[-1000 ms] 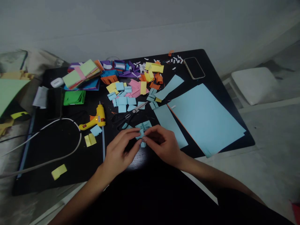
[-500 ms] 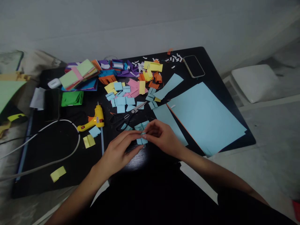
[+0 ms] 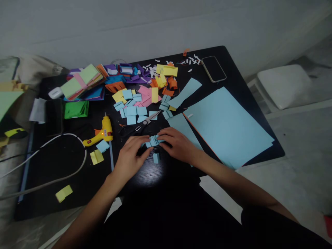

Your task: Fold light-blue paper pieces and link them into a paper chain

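Between my two hands is a folded light-blue paper piece (image 3: 153, 140), pinched at its left end by my left hand (image 3: 133, 154) and at its right end by my right hand (image 3: 176, 144). The fingertips cover both ends of it. Just below, a small folded blue paper piece (image 3: 156, 158) rests on the black table (image 3: 124, 186). Black-handled scissors (image 3: 141, 125) lie beyond my left hand with their blades pointing to the upper right. A yellow hot glue gun (image 3: 103, 131) lies left of them, its small light glowing orange.
Large blue paper sheets (image 3: 228, 124) cover the table's right side, with a phone (image 3: 214, 69) behind them. Cut and folded colored papers (image 3: 132, 110) fill the back middle. A paper bundle (image 3: 83, 81) and green papers (image 3: 76, 109) lie back left. A white cable (image 3: 84, 152) loops on the left.
My hands have moved slightly apart and away from me, now holding the folded blue paper by its two ends. A small folded blue piece now shows uncovered below them.
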Action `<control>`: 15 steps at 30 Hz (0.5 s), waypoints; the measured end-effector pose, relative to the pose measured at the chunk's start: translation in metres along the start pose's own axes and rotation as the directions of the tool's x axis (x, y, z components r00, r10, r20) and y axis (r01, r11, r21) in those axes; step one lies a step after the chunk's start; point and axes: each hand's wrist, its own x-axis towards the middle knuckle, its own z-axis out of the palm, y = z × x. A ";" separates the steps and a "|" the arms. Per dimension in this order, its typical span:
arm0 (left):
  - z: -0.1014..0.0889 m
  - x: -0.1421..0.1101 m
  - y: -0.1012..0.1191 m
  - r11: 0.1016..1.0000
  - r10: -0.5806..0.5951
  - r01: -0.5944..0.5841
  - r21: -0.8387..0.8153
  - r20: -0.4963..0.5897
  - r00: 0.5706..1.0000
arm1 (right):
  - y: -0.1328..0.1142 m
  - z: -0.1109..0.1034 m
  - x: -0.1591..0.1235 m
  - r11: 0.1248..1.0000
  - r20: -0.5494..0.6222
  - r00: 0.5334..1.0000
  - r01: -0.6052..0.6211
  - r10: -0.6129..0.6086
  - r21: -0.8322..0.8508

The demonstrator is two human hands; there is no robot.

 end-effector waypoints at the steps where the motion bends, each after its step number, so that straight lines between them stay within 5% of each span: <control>1: 0.002 -0.001 -0.001 1.000 -0.001 0.001 0.001 0.002 1.000 | 0.001 0.001 0.000 1.000 0.001 1.000 0.000 0.000 0.002; 15: 0.013 0.001 -0.006 1.000 0.010 -0.011 0.028 0.039 0.999 | 0.003 0.004 -0.001 1.000 -0.009 1.000 0.024 -0.025 -0.005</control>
